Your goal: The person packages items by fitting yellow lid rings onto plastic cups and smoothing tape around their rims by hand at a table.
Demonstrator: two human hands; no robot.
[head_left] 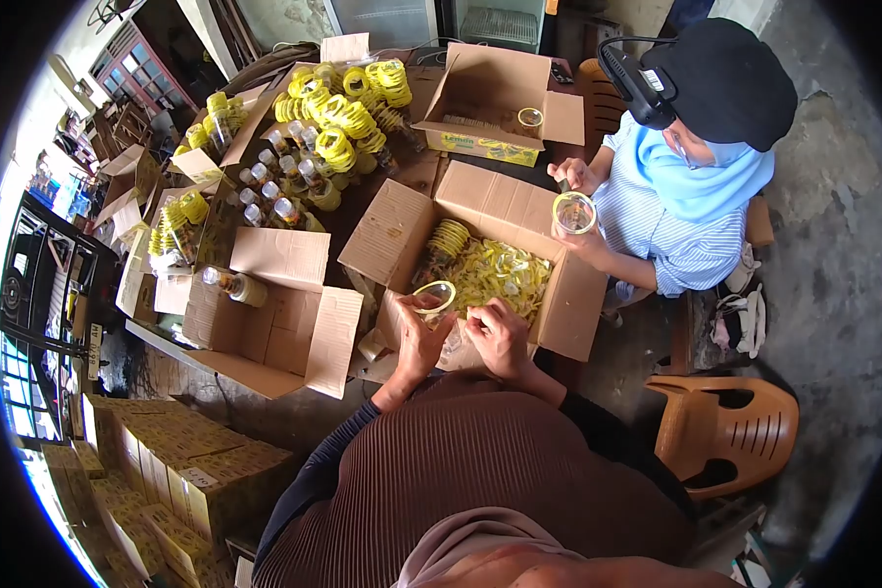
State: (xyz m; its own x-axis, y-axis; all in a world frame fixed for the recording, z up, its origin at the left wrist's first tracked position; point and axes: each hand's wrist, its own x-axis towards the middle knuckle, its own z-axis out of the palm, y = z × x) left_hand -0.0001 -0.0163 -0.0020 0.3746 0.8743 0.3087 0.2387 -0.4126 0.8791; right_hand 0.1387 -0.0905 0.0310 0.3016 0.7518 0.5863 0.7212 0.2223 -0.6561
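Observation:
My left hand (417, 341) is closed around a clear plastic cup with a yellow rim (437, 292), held tilted over the near edge of an open cardboard box. Just right of it, my right hand (501, 339) has its fingers curled together in a pinch; whatever they hold, if anything, is too small to make out. Inside the cardboard box (570, 304) lie many loose yellow-and-clear pieces (505, 269), with a stack of yellow-rimmed cups (448, 240) at its left side.
At right a co-worker (681, 196) holds another yellow-rimmed cup (574, 214). Stacked yellow-rimmed cups (338, 147) and capped bottles (284, 208) crowd the table's far left. An open box (289, 328) stands left, another (490, 88) behind. An orange chair (730, 431) is at right.

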